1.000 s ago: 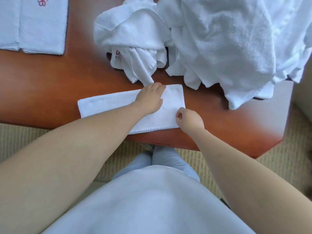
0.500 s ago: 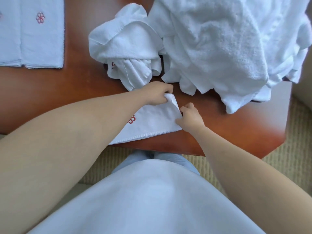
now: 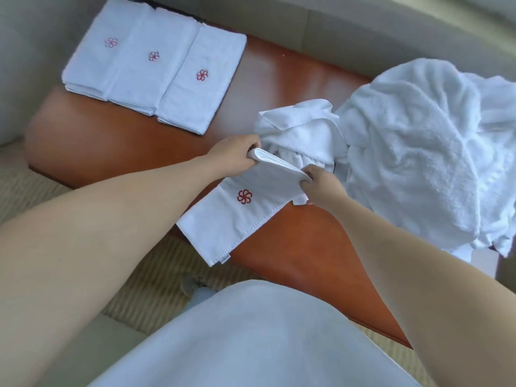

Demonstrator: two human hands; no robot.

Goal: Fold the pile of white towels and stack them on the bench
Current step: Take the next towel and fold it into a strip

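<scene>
The left hand (image 3: 237, 157) and right hand (image 3: 321, 187) are pinching the top corners of a folded towel (image 3: 245, 208), lifting it above the bench (image 3: 111, 146), probably carrying it next toward the folded stacks (image 3: 156, 68).

Head cam, looks down, close over bench (image 3: 111, 141)

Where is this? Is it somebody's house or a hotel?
Probably a hotel room or its linen area, though I can't be sure. The folded towels all carry the same red flower logo, a big pile of white towels waits on a polished wooden bench, and the floor is carpet.
</scene>
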